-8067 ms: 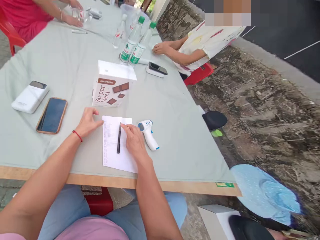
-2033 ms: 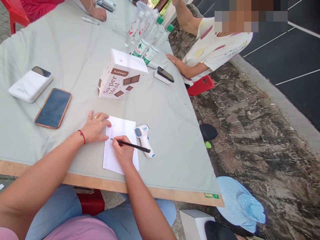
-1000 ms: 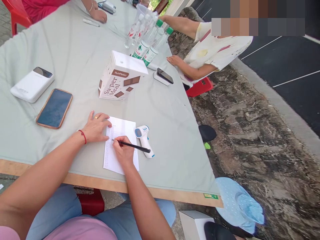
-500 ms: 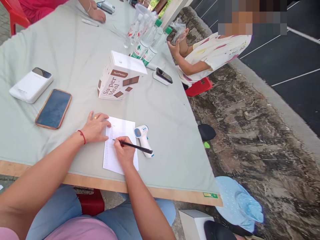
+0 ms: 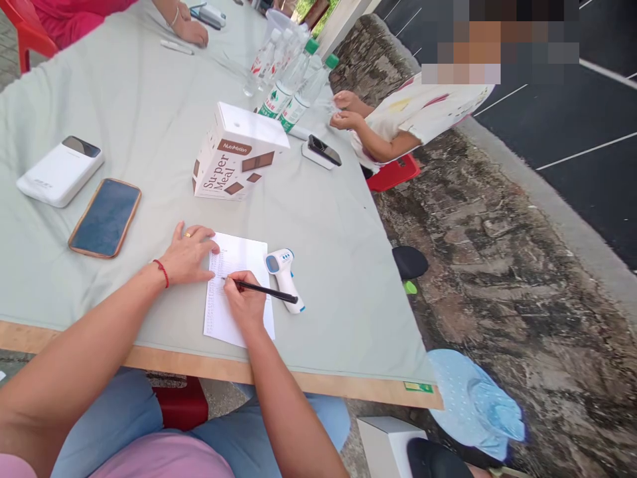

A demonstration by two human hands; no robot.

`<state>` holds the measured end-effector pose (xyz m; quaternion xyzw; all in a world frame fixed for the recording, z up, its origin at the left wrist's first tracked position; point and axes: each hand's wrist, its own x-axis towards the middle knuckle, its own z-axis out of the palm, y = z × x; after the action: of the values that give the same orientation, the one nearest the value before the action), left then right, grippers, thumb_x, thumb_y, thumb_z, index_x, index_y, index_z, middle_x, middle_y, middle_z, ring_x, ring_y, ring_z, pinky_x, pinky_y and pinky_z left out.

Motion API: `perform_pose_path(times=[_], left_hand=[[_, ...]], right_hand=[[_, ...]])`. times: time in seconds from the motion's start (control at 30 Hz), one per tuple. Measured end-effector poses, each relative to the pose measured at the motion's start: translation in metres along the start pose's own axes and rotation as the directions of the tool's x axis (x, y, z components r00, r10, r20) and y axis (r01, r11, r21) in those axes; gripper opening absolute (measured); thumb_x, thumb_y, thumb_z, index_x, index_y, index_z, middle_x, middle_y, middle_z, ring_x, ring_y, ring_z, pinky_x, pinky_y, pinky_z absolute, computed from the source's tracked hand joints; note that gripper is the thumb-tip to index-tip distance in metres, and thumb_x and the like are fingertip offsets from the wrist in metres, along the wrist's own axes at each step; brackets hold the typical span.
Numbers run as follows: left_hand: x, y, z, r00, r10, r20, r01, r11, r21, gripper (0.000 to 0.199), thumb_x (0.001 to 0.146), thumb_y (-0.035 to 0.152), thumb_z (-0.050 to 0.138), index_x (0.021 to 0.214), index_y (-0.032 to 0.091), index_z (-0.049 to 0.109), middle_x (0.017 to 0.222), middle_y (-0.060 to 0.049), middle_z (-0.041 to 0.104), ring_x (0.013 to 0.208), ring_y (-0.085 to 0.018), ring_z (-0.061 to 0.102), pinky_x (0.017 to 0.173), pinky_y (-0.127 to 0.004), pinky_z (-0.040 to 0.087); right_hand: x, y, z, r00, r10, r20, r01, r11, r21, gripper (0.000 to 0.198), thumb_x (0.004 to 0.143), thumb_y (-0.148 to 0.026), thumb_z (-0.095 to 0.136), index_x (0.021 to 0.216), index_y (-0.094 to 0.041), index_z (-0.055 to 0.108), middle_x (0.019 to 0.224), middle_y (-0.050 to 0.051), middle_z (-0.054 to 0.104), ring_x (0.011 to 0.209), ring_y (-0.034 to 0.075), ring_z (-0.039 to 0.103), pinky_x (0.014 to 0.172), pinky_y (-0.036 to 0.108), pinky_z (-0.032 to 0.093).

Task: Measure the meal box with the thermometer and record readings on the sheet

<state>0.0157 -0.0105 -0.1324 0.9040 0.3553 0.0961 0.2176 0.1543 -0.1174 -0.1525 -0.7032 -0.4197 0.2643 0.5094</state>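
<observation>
In the head view a white sheet of paper (image 5: 237, 318) with printed rows lies on the table near its front edge. My left hand (image 5: 192, 255) rests with fingers spread on the table, its fingertips on the paper's left edge. My right hand (image 5: 246, 299) is closed round a black pen (image 5: 269, 290), whose tip meets the paper close to my left thumb. Just right of the paper lies a white and blue infrared thermometer (image 5: 283, 275), and the pen's rear end crosses over its handle. The small writing on the paper is too fine to read.
Beyond the paper stands a white Super Meal box (image 5: 233, 159). A phone (image 5: 105, 218) and a white power bank (image 5: 60, 174) lie to the left. Several water bottles (image 5: 283, 96) stand behind the box. Another person's hands (image 5: 348, 113) are at the table's right edge.
My right hand and the pen have shifted very slightly left on the paper. The person at the right has lowered their hands toward the table. My left hand stays in place.
</observation>
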Motion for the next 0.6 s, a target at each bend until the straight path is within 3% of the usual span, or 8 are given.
perform_pose_path(times=[0.47, 0.6], left_hand=[[0.000, 0.000, 0.000, 1.000, 0.001, -0.011, -0.001, 1.000, -0.007, 0.037, 0.070, 0.030, 0.070, 0.106, 0.023, 0.063, 0.134, -0.012, 0.050, 0.129, -0.033, 0.040, 0.114, -0.065, 0.008], [0.001, 0.000, -0.003, 1.000, -0.019, 0.009, 0.019, 1.000, -0.012, 0.039, 0.070, 0.030, 0.071, 0.107, 0.021, 0.063, 0.135, -0.013, 0.050, 0.131, -0.033, 0.039, 0.114, -0.065, 0.008]], right_hand=[[-0.002, 0.010, 0.001, 0.999, -0.039, -0.029, 0.038, 0.998, -0.043, 0.009, 0.068, -0.030, 0.053, 0.065, -0.022, 0.054, 0.060, -0.003, 0.054, 0.058, 0.014, 0.048, 0.057, 0.028, 0.043], [0.009, 0.023, -0.010, 0.970, -0.222, -0.101, 0.204, 0.966, -0.159, 0.014, 0.081, -0.031, 0.050, 0.081, -0.021, 0.060, 0.077, 0.002, 0.060, 0.072, 0.018, 0.056, 0.068, 0.033, 0.048]])
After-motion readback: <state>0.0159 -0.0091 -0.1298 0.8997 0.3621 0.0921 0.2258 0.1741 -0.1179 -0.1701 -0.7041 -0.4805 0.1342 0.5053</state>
